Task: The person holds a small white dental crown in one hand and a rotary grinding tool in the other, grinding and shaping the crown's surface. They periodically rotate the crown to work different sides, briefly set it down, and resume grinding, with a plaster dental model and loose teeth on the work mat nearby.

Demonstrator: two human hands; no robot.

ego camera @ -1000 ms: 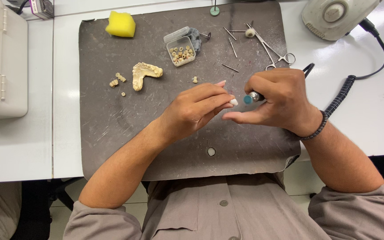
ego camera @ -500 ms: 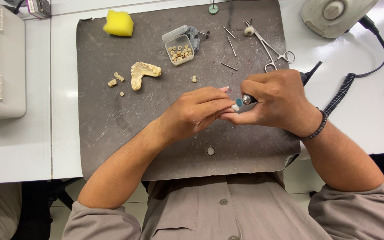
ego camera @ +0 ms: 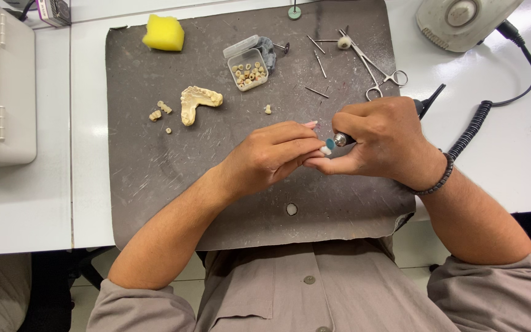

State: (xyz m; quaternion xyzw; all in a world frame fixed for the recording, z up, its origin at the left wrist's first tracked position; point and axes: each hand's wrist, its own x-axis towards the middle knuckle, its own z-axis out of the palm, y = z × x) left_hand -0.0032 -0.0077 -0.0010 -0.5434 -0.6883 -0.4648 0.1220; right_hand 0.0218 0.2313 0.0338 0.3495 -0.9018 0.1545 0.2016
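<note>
Grey scuffed rubber work mat (ego camera: 155, 178) fills your bench. Near its front-centre, your left hand (ego camera: 265, 157) pinches a small white tooth piece (ego camera: 326, 150); your right hand (ego camera: 382, 135) grips the silver-tipped rotary handpiece (ego camera: 341, 139), blue disc now lowered against it. Farther back: plaster jaw cast (ego camera: 198, 101), yellow sponge (ego camera: 163, 33).

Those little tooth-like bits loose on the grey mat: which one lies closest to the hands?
The single tooth piece just above the left hand. The others lie in a cluster further left, beside the plaster jaw model.
</note>
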